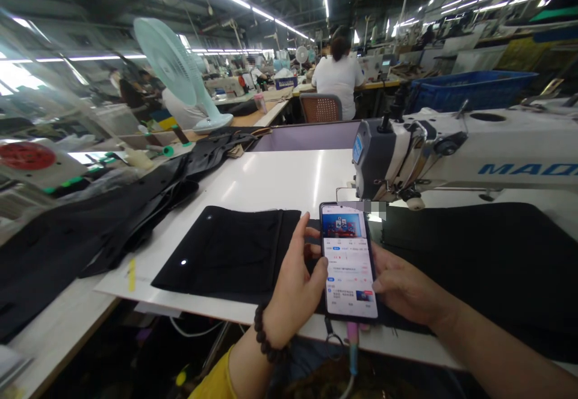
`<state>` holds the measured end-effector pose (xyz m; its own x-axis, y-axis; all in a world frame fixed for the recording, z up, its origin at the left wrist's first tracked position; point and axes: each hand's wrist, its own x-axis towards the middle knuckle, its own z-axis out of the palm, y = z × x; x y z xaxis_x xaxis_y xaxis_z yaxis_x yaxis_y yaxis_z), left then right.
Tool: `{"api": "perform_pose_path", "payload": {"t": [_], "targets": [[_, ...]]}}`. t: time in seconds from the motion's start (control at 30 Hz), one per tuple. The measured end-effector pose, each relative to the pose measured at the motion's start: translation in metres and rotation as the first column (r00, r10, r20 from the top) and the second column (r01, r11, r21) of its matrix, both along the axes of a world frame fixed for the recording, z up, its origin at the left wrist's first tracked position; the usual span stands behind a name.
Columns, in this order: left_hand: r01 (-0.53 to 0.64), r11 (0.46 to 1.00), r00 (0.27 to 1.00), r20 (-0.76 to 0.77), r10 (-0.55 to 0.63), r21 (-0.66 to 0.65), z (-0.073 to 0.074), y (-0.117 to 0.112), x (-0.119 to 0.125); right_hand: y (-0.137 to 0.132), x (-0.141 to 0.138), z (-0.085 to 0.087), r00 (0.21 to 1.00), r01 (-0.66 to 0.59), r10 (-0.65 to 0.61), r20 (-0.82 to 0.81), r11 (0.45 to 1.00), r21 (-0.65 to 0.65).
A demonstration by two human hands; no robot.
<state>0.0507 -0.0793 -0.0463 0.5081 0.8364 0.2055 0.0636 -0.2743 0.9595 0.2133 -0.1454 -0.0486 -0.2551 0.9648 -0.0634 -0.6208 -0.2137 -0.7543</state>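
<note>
Far left, at nine o'clock, dark cloth (135, 206) sprawls. Next, a black panel (226, 248) lies flat on the white worktop (271, 176). Now the left hand (293, 272), curled on the left side of a lit phone (350, 266), held above the worktop's front edge, cable (353, 354) at six o'clock! The right hand (406, 284) grips its right side; a sewing machine (451, 152) stands at two o'clock.

I can see 1 bracelet (261, 330) of dark, round beads circling the left wrist (273, 327). Above it shows a yellow sleeve (217, 378); the right forearm (483, 336) is bare.
</note>
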Motion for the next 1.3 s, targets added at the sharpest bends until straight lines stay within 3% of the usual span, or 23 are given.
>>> {"api": "perform_pose_path", "payload": {"t": [1.3], "targets": [[-0.101,0.985,0.988,-0.104,0.116,0.142,0.0006,0.0006,0.0058,-0.0019,-0.0002,-0.0024,0.998,-0.011,0.012,0.056,1.000,-0.015]]}}
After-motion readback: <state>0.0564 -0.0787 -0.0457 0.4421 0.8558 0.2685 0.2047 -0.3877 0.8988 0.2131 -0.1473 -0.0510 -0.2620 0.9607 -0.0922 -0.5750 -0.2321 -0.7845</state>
